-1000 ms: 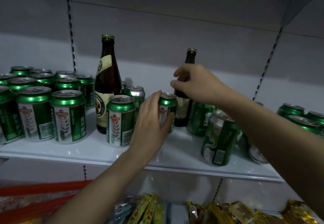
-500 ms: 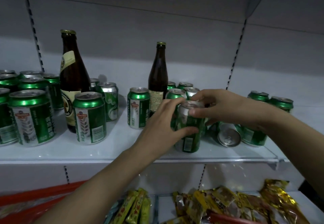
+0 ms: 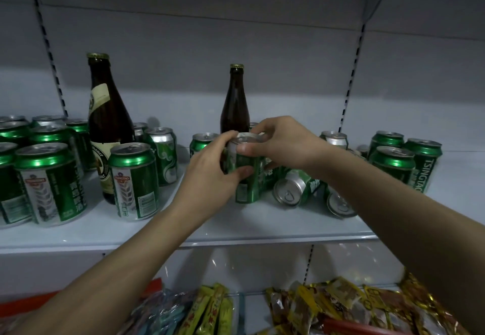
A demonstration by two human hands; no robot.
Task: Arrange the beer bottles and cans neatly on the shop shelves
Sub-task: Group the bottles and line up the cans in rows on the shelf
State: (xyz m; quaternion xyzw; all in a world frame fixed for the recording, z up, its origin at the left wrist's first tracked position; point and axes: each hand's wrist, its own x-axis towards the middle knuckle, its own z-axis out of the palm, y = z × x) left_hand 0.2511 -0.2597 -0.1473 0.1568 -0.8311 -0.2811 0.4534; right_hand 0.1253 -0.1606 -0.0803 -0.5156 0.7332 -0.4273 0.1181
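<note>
lower shelf (image 3: pixel 341 264) | yellow snack packets (image 3: pixel 309 306) right | green-yellow stick packs (image 3: pixel 210 308) centre | red strip (image 3: pixel 31 303) left

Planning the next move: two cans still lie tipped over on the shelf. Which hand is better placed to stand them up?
Probably the right hand. The tipped cans lie just under its wrist, right of the upright can both hands grip. The left hand would have to cross over that can.
</note>
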